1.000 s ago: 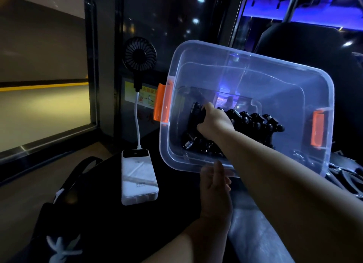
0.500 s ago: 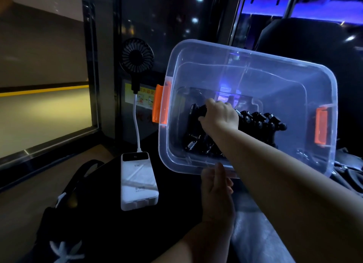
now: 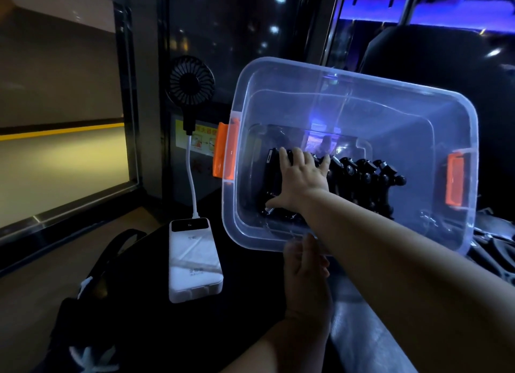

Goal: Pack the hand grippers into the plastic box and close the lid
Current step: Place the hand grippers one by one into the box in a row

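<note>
Item: hand grippers [image 3: 362, 174], black, a row packed side by side on the floor of the box [image 3: 348, 77], partly under the right hand's fingers [image 3: 284, 156] and running on to their right. Right hand [image 3: 299, 177]: fingers spread and flat, pressing on the row, curled round nothing. Left hand [image 3: 305, 278]: fingers mostly straight against the box's near wall, below the right wrist, propping the box tilted toward the viewer. Handling, as judged: coil springs and hard handles, so stiff, dense, and heavy as a batch. The knobbly shapes probably interlock, yet may slide together if the box tips further. Box: clear, thin-walled, likely to flex under load. Best taken by the rim at the orange latches [image 3: 223, 152], on either side of the fingers. Lid: not in view.
</note>
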Tool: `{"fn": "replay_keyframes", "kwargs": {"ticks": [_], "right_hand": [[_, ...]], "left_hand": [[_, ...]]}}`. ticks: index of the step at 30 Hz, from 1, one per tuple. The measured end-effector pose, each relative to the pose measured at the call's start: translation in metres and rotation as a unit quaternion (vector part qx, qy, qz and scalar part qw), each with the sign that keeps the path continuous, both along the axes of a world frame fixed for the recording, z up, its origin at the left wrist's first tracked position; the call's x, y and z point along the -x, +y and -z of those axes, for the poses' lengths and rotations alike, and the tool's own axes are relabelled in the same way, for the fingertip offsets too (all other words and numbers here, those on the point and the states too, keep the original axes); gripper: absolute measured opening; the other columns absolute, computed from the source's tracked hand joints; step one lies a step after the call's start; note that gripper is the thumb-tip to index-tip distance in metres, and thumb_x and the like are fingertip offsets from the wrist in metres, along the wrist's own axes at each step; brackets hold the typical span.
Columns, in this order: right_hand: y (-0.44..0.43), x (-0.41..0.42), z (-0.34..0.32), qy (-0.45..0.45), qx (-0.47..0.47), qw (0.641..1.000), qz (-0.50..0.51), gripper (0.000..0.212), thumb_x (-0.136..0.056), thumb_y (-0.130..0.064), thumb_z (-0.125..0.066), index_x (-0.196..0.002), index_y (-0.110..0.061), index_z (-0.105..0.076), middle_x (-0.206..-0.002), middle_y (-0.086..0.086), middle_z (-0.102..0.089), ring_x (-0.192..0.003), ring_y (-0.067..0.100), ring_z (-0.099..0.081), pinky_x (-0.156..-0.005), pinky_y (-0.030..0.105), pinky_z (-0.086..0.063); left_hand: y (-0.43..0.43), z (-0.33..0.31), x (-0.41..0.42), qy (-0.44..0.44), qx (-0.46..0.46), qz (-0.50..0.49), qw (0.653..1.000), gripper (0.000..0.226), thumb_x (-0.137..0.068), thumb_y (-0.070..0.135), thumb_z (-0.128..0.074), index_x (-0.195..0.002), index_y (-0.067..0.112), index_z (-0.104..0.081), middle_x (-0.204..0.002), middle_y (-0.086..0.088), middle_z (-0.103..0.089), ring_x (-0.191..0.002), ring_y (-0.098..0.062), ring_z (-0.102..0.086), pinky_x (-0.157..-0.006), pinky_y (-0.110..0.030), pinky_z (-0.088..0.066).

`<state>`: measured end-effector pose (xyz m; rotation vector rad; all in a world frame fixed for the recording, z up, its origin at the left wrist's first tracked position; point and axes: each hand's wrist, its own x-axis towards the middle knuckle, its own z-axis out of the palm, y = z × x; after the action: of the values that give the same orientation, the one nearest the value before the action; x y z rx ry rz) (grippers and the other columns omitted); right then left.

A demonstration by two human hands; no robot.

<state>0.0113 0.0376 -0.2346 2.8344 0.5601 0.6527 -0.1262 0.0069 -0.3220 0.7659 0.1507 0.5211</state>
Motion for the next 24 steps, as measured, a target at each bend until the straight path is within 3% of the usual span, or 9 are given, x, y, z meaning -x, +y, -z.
{"fn": "replay_keyframes", "kwargs": {"ticks": [3, 8, 12, 16, 21, 24], "right_hand": [[0.004, 0.001, -0.002, 0.009, -0.004, 1.0, 0.001, 0.132, -0.053, -0.073, -0.072, -0.151, -0.018, -0.003, -0.146, 0.007, -0.02, -0.132, 0.028, -0.031, -0.108, 0.065, -0.013], [0.007, 0.0, -0.005, 0.018, 0.001, 1.0, 0.012, 0.124, -0.058, -0.067, -0.072, -0.151, -0.02, -0.005, -0.148, 0.006, -0.019, -0.13, 0.027, -0.034, -0.106, 0.06, -0.021], [-0.001, -0.001, -0.01, 0.041, 0.002, 0.999, -0.003, 0.128, -0.055, -0.077, -0.068, -0.151, -0.028, 0.002, -0.152, 0.003, -0.012, -0.141, 0.025, -0.016, -0.107, 0.061, -0.019], [-0.016, 0.005, -0.013, 0.064, -0.063, 0.996, -0.021, 0.115, -0.061, -0.083, -0.057, -0.149, -0.038, 0.002, -0.157, 0.001, -0.003, -0.145, 0.023, 0.002, -0.111, 0.06, -0.009], [-0.058, 0.024, -0.012, -0.002, -0.182, 0.982, -0.058, 0.088, -0.073, -0.075, -0.053, -0.145, -0.034, -0.023, -0.151, 0.004, -0.023, -0.141, 0.026, -0.014, -0.109, 0.053, -0.019], [-0.093, 0.045, 0.0, -0.068, -0.236, 0.967, -0.07, 0.072, -0.077, -0.067, -0.056, -0.136, -0.029, -0.042, -0.139, 0.003, -0.042, -0.133, 0.029, -0.029, -0.104, 0.048, -0.029]], "left_hand": [[0.0, 0.001, -0.001, -0.001, 0.002, 0.004, 1.0, 0.02, -0.096, 0.021, -0.044, -0.082, 0.008, -0.048, -0.056, 0.001, -0.052, -0.046, -0.001, -0.044, -0.045, -0.013, -0.037], [0.001, 0.003, -0.002, -0.007, -0.02, -0.004, 1.0, 0.02, -0.097, 0.021, -0.044, -0.083, 0.01, -0.052, -0.06, 0.001, -0.055, -0.049, -0.001, -0.046, -0.047, -0.013, -0.038], [0.001, 0.005, -0.003, -0.007, -0.039, -0.006, 0.999, 0.021, -0.096, 0.025, -0.045, -0.08, 0.012, -0.052, -0.059, 0.002, -0.051, -0.05, -0.001, -0.045, -0.049, -0.013, -0.039], [0.0, 0.006, -0.003, 0.001, -0.056, -0.017, 0.998, 0.024, -0.096, 0.027, -0.045, -0.082, 0.008, -0.05, -0.063, -0.004, -0.05, -0.05, -0.003, -0.044, -0.049, -0.014, -0.038], [0.003, 0.001, -0.002, 0.024, -0.086, -0.035, 0.995, 0.021, -0.094, 0.028, -0.048, -0.08, 0.014, -0.05, -0.059, -0.001, -0.052, -0.045, -0.001, -0.047, -0.045, -0.013, -0.039], [0.003, 0.0, -0.003, 0.068, -0.13, -0.052, 0.988, 0.023, -0.096, 0.034, -0.045, -0.079, 0.018, -0.047, -0.065, -0.001, -0.051, -0.055, -0.008, -0.049, -0.051, -0.016, -0.041]]}}
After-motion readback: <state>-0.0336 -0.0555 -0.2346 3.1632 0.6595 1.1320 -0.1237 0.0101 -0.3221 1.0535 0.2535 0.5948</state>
